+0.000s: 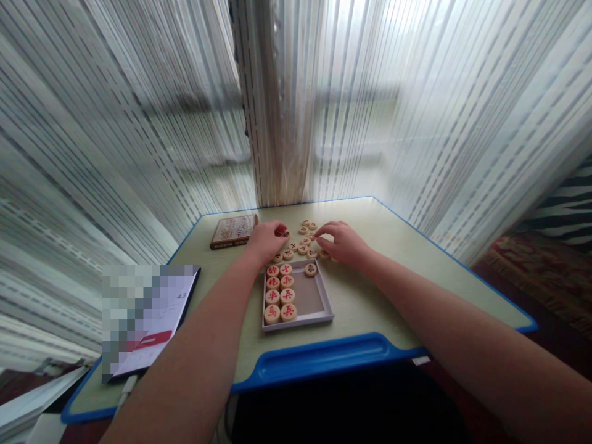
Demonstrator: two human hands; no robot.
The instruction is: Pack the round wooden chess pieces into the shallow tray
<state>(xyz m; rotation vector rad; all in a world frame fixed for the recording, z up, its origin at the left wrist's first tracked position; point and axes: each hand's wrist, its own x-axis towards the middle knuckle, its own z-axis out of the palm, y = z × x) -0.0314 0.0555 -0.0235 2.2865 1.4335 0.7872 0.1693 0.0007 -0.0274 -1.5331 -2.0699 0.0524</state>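
Round wooden Chinese chess pieces (303, 249) lie loosely on the table between my hands. My left hand (267, 242) is closed, its thumb and fingers pinching one dark-marked chess piece (286, 235). To the right, my right hand (342, 240) has its fingers curved and apart, with the fingertips beside or touching another piece (311, 236); contact is hard to make out. Nearer to me sits a shallow white box tray (329, 313). Two columns of red-marked pieces (272, 297) fill its left side, and one black-marked piece (310, 269) lies at its upper right.
A patterned box lid (235, 229) rests at the table's back left. On the left edge lies a tablet (161, 327), partly pixelated, with a cable. The table (398, 246) has a blue rim and a blue front groove (324, 357). Sheer curtains (361, 123) hang behind.
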